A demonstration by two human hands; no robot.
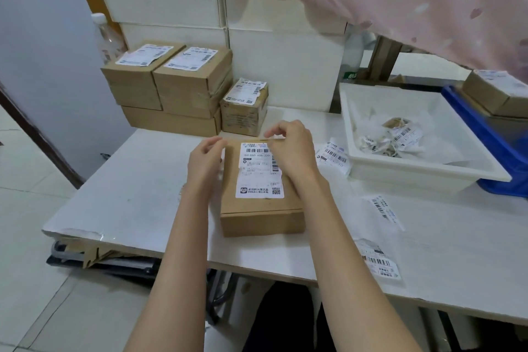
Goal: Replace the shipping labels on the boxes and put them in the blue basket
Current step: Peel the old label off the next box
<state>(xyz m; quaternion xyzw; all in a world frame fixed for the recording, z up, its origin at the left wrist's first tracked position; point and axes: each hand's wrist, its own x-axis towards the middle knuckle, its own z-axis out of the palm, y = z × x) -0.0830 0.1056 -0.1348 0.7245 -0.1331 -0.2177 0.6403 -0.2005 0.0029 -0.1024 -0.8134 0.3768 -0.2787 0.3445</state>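
A brown cardboard box (258, 208) lies flat on the white table (143, 194) in front of me, with a white shipping label (258, 171) on its top. My left hand (204, 163) rests against the box's far left edge, fingers curled. My right hand (288, 146) sits at the label's upper right corner, with thumb and fingers pinched there. The blue basket (491, 146) stands at the right edge with a labelled box (497, 94) in it. Several labelled boxes (183, 86) are stacked at the back left.
A white tray (428, 171) holding crumpled peeled labels sits right of the box. Loose labels (333, 156) lie on the table beside the tray and near the front edge. A plastic bottle (107, 37) stands behind the stack. Pink fabric hangs above right.
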